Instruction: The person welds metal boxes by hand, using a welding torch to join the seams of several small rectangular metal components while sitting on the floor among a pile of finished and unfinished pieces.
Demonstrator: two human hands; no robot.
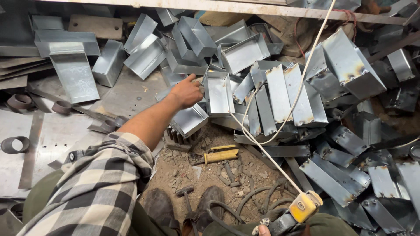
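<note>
The left hand (187, 91) is grabbing a shiny metal box (218, 94) — fingers curled on its edge — many more boxes (302, 87) waiting just past the fingers; right hand hidden.

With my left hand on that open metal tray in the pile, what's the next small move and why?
Probably close the left hand on the open metal tray rim and lift it straight up: it lies among other trays, and a cream cord runs just beside it.

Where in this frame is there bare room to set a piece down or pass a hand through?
Flat sheet metal lies bare between the left hand and the folded tray. A second patch, gritty dirt floor, sits between the yellow-handled tool and the cord, near the right hand. The heap of metal boxes right of the left hand is crowded.
</note>
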